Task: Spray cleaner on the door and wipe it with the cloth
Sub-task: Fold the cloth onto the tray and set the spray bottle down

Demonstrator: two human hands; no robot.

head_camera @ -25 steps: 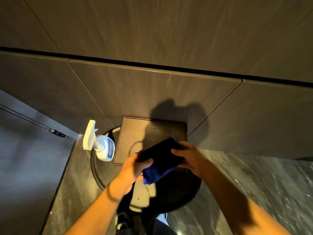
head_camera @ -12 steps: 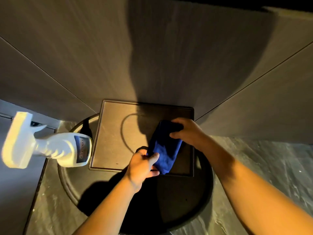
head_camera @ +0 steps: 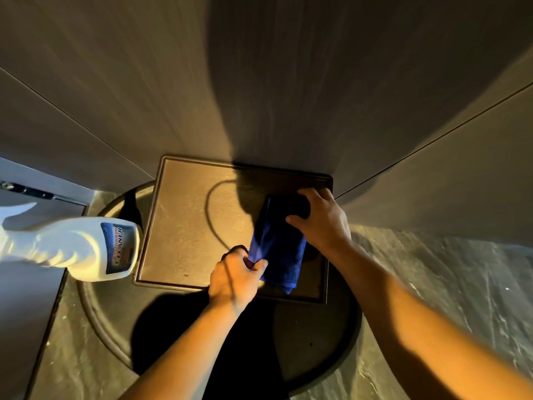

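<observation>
Both your hands are on the blue cloth (head_camera: pixel 277 249), centre of frame, slightly right. Your right hand (head_camera: pixel 320 220) presses its upper end, fingers (head_camera: pixel 297 219) curled over the dark top edge. Your left hand (head_camera: pixel 235 277) pinches the lower left edge, fingers (head_camera: pixel 258 265) closed on the fabric.

The cloth's long axis runs from upper right down to lower centre. It looks soft, a folded terry rectangle. It lies over the square tray (head_camera: pixel 187 226), which has a brown woodgrain face and a thin raised rim. The tray rests on the round dark desk (head_camera: pixel 115 321).

The white spray bottle (head_camera: pixel 78 249) sits at left of frame, glossy plastic with a blue label, nearer your left hand. Neither hand touches it.

The door is probably the woodgrain panelling (head_camera: pixel 144 82) across the top, which is matte; I cannot confirm that.
</observation>
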